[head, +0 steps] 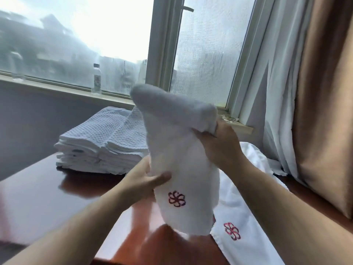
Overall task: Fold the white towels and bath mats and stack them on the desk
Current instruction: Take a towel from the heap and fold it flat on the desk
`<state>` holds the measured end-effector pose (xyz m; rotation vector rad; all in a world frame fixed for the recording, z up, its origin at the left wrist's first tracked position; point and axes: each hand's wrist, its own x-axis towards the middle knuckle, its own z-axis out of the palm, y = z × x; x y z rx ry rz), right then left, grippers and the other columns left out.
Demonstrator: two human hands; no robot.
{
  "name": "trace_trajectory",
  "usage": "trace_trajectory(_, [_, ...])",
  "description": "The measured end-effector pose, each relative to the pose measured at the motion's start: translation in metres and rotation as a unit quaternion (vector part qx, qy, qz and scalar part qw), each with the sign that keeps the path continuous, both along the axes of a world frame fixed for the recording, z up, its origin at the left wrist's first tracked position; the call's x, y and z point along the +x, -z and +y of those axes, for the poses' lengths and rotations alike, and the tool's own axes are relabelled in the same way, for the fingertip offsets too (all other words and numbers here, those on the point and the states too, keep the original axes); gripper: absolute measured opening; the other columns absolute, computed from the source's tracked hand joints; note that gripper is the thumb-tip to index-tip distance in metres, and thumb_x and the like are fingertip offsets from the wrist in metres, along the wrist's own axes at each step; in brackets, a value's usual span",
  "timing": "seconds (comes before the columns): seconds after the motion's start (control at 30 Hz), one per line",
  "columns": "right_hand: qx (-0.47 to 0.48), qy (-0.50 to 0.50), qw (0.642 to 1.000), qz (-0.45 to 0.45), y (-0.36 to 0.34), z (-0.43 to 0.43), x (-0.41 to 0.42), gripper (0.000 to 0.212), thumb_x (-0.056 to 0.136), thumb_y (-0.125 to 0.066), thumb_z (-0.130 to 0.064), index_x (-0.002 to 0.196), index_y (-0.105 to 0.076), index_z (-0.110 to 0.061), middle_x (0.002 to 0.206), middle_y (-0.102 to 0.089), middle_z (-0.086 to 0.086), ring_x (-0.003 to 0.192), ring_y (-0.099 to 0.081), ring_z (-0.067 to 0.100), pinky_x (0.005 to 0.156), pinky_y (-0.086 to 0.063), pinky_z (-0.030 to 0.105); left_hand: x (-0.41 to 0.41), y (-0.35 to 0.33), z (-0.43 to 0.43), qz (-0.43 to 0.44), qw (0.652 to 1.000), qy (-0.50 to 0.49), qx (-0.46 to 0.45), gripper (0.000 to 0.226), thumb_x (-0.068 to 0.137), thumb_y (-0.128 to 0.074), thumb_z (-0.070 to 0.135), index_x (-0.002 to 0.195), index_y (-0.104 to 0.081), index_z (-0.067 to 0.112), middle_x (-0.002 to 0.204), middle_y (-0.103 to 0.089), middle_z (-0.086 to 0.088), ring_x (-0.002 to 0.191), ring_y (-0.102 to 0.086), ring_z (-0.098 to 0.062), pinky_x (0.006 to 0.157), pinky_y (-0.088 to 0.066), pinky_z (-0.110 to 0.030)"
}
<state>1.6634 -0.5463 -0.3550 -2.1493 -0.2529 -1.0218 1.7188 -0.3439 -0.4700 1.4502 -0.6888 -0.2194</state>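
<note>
The left hand (145,176) pinches the left edge of a white towel (181,159) about halfway down, with the thumb across the front face and the fingers hidden behind. The right hand (219,142) grips higher up on the right side, its fingers curled into a bunched fold of the pile. Between the two grips the towel hangs in the air above the desk (38,197). Its long axis is close to upright, leaning a little so that the rounded, doubled-over top points up and to the left toward the window. The free lower end points down at the desktop. A red embroidered flower (176,198) sits on the front face near that lower end. To the left, behind the left hand, a stack of folded bath mats (101,142) with a waffle weave lies flat on the glossy red-brown desk. To the right, under the right forearm, a white cloth (248,188) with the same flower mark is spread over the desk. A water bottle (97,79) stands on the sill, and a sheer curtain (267,92) hangs beside a brown curtain (324,92).
</note>
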Motion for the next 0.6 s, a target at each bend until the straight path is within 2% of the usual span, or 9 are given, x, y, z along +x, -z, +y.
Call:
trace_trajectory(0.03, [0.058,-0.021,0.998,0.011,-0.003,0.004,0.006,0.018,0.082,-0.072,-0.034,0.097,-0.065,-0.027,0.078,-0.07,-0.021,0.077,-0.066,0.002,0.065,-0.048,0.012,0.001,-0.003,0.006,0.002,1.0,0.004,-0.019,0.043,0.08,-0.08,0.03,0.121,-0.067,0.027,0.115,-0.074,-0.011,0.103,-0.073,-0.027,0.079,-0.061,-0.038])
trace_trajectory(0.07, [0.116,-0.045,0.992,0.018,-0.004,0.009,0.012,0.023,0.08,-0.072,-0.038,0.097,-0.068,-0.023,0.081,-0.073,-0.017,0.077,-0.069,0.004,0.069,-0.053,0.02,0.003,-0.006,0.011,0.01,0.999,0.001,-0.035,0.036,0.079,-0.081,0.031,0.113,-0.071,0.026,0.108,-0.075,-0.013,0.097,-0.074,-0.031,0.073,-0.061,-0.037])
trace_trajectory(0.13, [0.211,-0.096,0.973,0.011,-0.006,0.015,0.025,0.021,0.081,-0.073,-0.034,0.096,-0.07,-0.02,0.084,-0.076,-0.008,0.077,-0.073,0.012,0.069,-0.059,0.032,0.008,-0.01,0.019,0.035,0.998,0.012,-0.06,0.042,0.077,-0.083,0.036,0.113,-0.071,0.018,0.107,-0.074,-0.02,0.096,-0.073,-0.038,0.072,-0.061,-0.04])
trace_trajectory(0.2, [0.248,-0.112,0.962,-0.006,-0.007,0.016,0.038,0.016,0.083,-0.073,-0.029,0.097,-0.07,-0.021,0.085,-0.077,-0.007,0.077,-0.073,0.012,0.068,-0.06,0.03,0.017,-0.01,0.02,0.059,0.996,0.008,-0.068,0.048,0.074,-0.084,0.039,0.113,-0.071,0.013,0.109,-0.073,-0.024,0.097,-0.072,-0.041,0.075,-0.061,-0.046])
trace_trajectory(0.27, [0.269,-0.109,0.957,-0.003,-0.006,0.012,0.052,0.011,0.083,-0.073,-0.029,0.093,-0.072,-0.025,0.087,-0.077,-0.005,0.08,-0.074,0.014,0.071,-0.06,0.033,0.023,-0.01,0.016,0.061,0.996,-0.009,-0.06,0.045,0.075,-0.083,0.043,0.109,-0.073,0.015,0.106,-0.074,-0.022,0.096,-0.073,-0.041,0.075,-0.061,-0.05])
trace_trajectory(0.37, [0.293,-0.098,0.951,0.004,-0.005,0.001,0.074,0.009,0.082,-0.074,-0.033,0.092,-0.074,-0.031,0.093,-0.078,-0.004,0.089,-0.074,0.019,0.081,-0.06,0.043,0.031,-0.013,0.005,0.029,0.998,-0.028,-0.048,0.032,0.08,-0.076,0.046,0.103,-0.073,0.024,0.1,-0.076,-0.015,0.091,-0.075,-0.034,0.07,-0.061,-0.043])
trace_trajectory(0.4, [0.299,-0.091,0.95,-0.002,-0.005,-0.003,0.082,0.01,0.084,-0.073,-0.033,0.094,-0.073,-0.03,0.094,-0.078,-0.005,0.09,-0.074,0.018,0.081,-0.061,0.041,0.035,-0.015,0.0,0.017,0.998,-0.031,-0.048,0.03,0.081,-0.074,0.046,0.102,-0.073,0.024,0.098,-0.077,-0.013,0.089,-0.075,-0.032,0.069,-0.061,-0.041])
trace_trajectory(0.5, [0.301,-0.059,0.951,-0.039,-0.008,-0.014,0.106,0.008,0.092,-0.07,-0.031,0.099,-0.07,-0.028,0.094,-0.077,-0.013,0.088,-0.074,0.008,0.069,-0.058,0.023,0.052,-0.024,-0.017,0.0,0.998,-0.039,-0.046,0.029,0.086,-0.071,0.041,0.105,-0.072,0.019,0.095,-0.078,-0.009,0.086,-0.076,-0.027,0.067,-0.06,-0.036])
trace_trajectory(0.6, [0.301,-0.034,0.951,-0.055,-0.011,-0.029,0.137,0.007,0.094,-0.068,-0.033,0.1,-0.068,-0.03,0.101,-0.076,-0.012,0.095,-0.073,0.01,0.078,-0.06,0.027,0.075,-0.032,-0.034,-0.015,0.998,-0.059,-0.023,0.03,0.087,-0.07,0.042,0.104,-0.072,0.018,0.092,-0.078,-0.005,0.084,-0.076,-0.023,0.071,-0.06,-0.038])
